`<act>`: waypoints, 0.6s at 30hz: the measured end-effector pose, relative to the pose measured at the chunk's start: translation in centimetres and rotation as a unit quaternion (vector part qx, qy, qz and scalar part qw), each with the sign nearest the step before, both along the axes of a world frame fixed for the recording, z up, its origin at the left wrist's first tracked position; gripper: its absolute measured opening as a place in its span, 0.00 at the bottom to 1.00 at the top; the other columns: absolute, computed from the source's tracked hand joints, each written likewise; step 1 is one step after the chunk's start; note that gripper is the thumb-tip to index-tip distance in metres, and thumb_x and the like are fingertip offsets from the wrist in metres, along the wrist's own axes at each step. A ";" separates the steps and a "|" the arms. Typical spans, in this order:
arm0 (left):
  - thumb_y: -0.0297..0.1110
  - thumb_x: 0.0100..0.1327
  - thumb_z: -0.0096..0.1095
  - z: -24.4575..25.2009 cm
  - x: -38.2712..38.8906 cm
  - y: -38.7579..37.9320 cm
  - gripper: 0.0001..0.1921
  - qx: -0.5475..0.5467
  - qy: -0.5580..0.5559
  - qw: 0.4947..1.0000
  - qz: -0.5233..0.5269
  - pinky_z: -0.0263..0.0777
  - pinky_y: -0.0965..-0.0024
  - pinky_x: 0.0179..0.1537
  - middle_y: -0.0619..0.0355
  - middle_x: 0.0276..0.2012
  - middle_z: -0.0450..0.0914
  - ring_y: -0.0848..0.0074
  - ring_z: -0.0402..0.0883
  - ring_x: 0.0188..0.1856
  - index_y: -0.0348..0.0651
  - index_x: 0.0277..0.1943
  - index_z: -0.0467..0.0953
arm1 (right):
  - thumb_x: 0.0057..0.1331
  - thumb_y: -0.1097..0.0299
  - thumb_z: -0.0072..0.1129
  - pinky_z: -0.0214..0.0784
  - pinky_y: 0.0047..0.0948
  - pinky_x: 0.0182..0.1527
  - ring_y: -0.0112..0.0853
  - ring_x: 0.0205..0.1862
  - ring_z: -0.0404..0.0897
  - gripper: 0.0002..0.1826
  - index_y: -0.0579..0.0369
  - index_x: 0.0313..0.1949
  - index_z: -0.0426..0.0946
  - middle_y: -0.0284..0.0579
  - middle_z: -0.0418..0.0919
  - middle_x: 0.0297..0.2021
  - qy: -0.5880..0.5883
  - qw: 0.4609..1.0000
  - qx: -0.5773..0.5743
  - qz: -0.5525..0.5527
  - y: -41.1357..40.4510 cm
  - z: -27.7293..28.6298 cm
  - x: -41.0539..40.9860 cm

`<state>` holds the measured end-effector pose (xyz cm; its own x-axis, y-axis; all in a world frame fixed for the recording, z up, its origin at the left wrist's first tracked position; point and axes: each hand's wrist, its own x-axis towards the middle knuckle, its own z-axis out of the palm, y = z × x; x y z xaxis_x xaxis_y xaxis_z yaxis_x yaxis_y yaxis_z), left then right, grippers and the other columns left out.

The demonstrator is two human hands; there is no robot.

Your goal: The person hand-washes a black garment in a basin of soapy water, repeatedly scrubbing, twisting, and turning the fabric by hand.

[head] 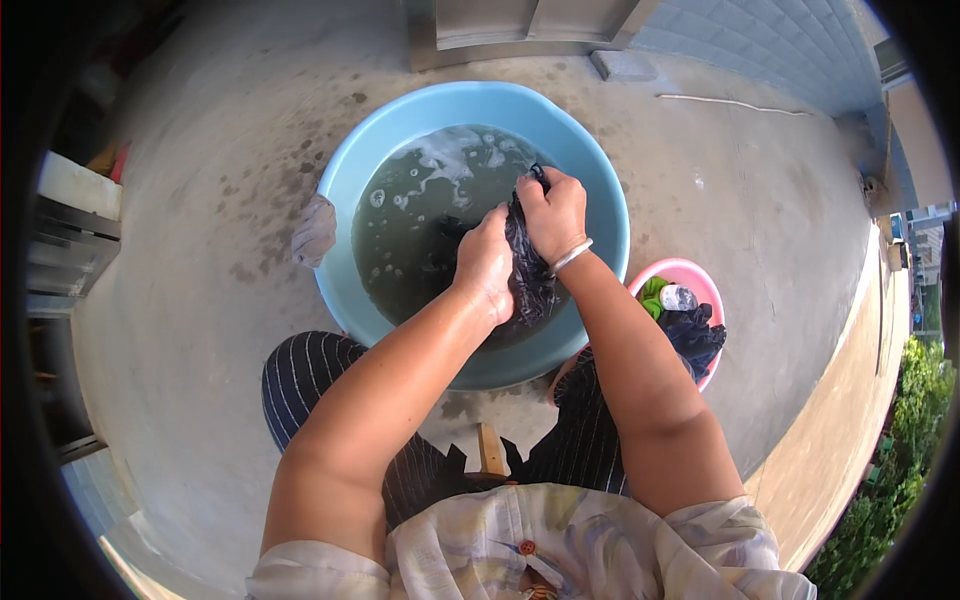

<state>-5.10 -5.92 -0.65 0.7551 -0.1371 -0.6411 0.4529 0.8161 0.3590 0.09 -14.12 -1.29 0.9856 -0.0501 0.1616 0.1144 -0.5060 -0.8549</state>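
Observation:
A large light-blue plastic basin (592, 150) stands on the ground between my knees. It holds murky grey water (405, 232) with patches of suds (450, 154) on the far side. Above the water, my left hand (486, 259) and my right hand (553, 210) both grip a wet black cloth (529, 270). The cloth is bunched, and part of it hangs below my right hand. A dark patch in the water left of my left hand may be more cloth; I cannot tell. A grey cloth (313, 232) drapes over the basin's left rim.
A pink basin (694, 274) on the right holds dark clothes (690, 334), a green cloth (654, 294) and a pale container (678, 298). Wet spots mark the concrete floor (247, 202). A grey block (622, 66) lies near a metal door (517, 49), with a thin pale stick (735, 103) to its right.

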 end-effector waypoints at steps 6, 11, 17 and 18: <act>0.45 0.67 0.46 -5.3 -0.5 4.1 0.15 0.067 -0.184 0.981 -0.006 0.71 0.68 0.39 0.55 0.32 0.76 0.72 0.76 0.35 0.42 0.37 0.72 | 0.52 0.70 0.55 0.64 0.35 0.28 0.46 0.21 0.72 0.10 0.66 0.23 0.71 0.57 0.71 0.18 -0.149 0.959 -0.006 0.241 3.7 3.6 -5.8; 0.45 0.65 0.51 4.3 -1.2 2.2 0.17 0.006 -0.112 0.986 -0.122 0.72 0.69 0.43 0.57 0.39 0.78 0.75 0.78 0.39 0.37 0.44 0.74 | 0.56 0.62 0.54 0.69 0.43 0.35 0.53 0.29 0.76 0.13 0.62 0.29 0.76 0.58 0.77 0.25 0.016 0.977 -0.213 0.022 -4.7 1.5 0.9; 0.47 0.62 0.59 6.5 0.8 5.8 0.21 0.048 -0.117 0.974 -0.187 0.72 0.68 0.47 0.56 0.43 0.77 0.74 0.77 0.44 0.36 0.45 0.73 | 0.50 0.50 0.68 0.58 0.32 0.58 0.30 0.53 0.68 0.40 0.64 0.56 0.66 0.46 0.71 0.51 0.090 0.896 0.166 0.401 -6.1 2.4 -0.1; 0.48 0.61 0.60 7.8 1.1 5.1 0.22 0.124 -0.095 0.974 -0.164 0.70 0.68 0.49 0.56 0.43 0.76 0.75 0.75 0.45 0.35 0.46 0.73 | 0.49 0.55 0.71 0.60 0.30 0.56 0.28 0.51 0.70 0.38 0.66 0.54 0.67 0.43 0.73 0.48 0.050 0.920 0.008 0.389 -6.9 -0.3 -0.7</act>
